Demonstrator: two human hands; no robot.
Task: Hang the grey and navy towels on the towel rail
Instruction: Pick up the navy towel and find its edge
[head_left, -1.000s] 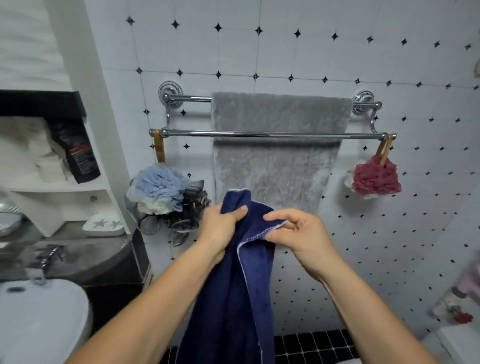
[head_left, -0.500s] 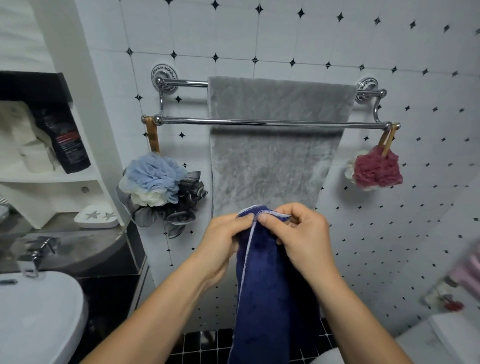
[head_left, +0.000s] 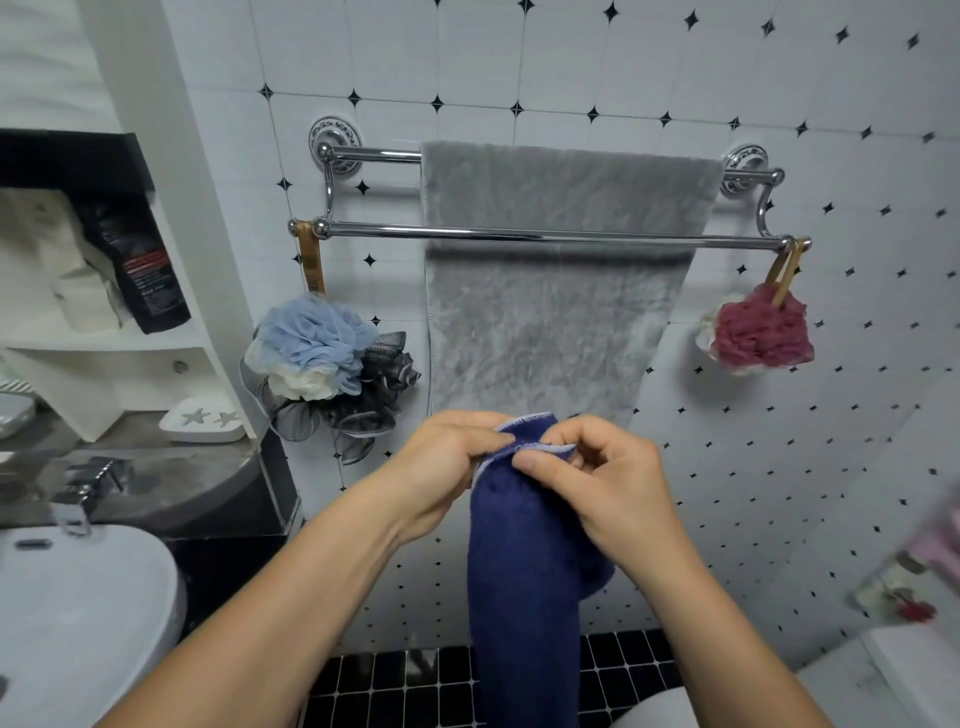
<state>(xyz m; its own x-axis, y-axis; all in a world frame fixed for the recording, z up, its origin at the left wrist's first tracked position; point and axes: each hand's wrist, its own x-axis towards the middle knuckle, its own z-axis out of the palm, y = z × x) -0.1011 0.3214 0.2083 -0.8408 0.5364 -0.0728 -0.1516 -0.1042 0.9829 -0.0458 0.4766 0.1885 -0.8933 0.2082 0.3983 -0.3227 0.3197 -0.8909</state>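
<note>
A chrome double towel rail (head_left: 550, 236) is fixed to the white tiled wall. The grey towel (head_left: 545, 332) hangs over its back bar, spread flat behind the front bar. Below it, the navy towel (head_left: 524, 561) hangs bunched and vertical in front of me. My left hand (head_left: 447, 467) and my right hand (head_left: 597, 478) both pinch its pale-stitched top edge, close together, a little below the grey towel's lower part.
A blue and white bath sponge (head_left: 311, 348) with a dark mesh one hangs from the rail's left end, a red sponge (head_left: 761, 335) from the right end. White shelves (head_left: 104, 338), a soap dish (head_left: 202, 418), tap and basin (head_left: 78, 623) sit at left. Black floor tiles lie below.
My hands have drawn together along the navy towel's top edge, bunching it narrower. The view has shifted slightly; the rail sits lower in frame than half a second ago.
</note>
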